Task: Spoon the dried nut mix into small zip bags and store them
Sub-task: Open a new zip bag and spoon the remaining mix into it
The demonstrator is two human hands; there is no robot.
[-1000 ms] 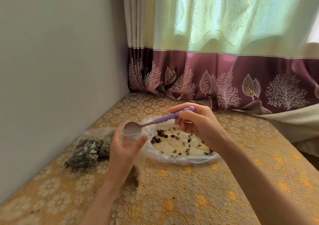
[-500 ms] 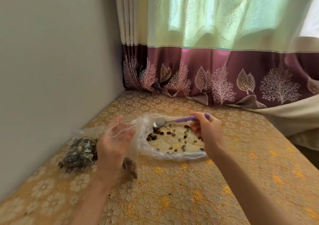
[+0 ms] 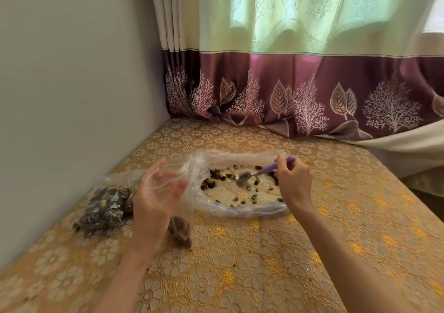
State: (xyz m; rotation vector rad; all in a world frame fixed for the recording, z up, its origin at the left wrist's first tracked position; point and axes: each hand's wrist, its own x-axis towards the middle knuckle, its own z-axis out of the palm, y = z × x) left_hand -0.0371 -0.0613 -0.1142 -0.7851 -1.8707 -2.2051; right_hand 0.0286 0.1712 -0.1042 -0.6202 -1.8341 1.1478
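My left hand (image 3: 156, 192) holds a small clear zip bag (image 3: 177, 216) upright with its mouth held wide; a little brown nut mix sits at the bag's bottom. My right hand (image 3: 292, 180) grips a spoon (image 3: 262, 170) by its purple handle. The metal bowl of the spoon is down among the loose nuts inside a large clear plastic bag (image 3: 240, 209) that lies opened flat on the table. Scattered brown and green nut pieces (image 3: 216, 180) lie across it.
A filled zip bag of dark nut mix (image 3: 103, 207) lies at the left by the grey wall (image 3: 72, 96). A gold floral tablecloth (image 3: 264, 264) covers the table. A maroon and green curtain (image 3: 300, 84) hangs behind; the table's right edge drops off.
My right hand moved the spoon away from the small bag's mouth, to the right and down into the nuts in the large bag. My left hand kept the small bag upright.
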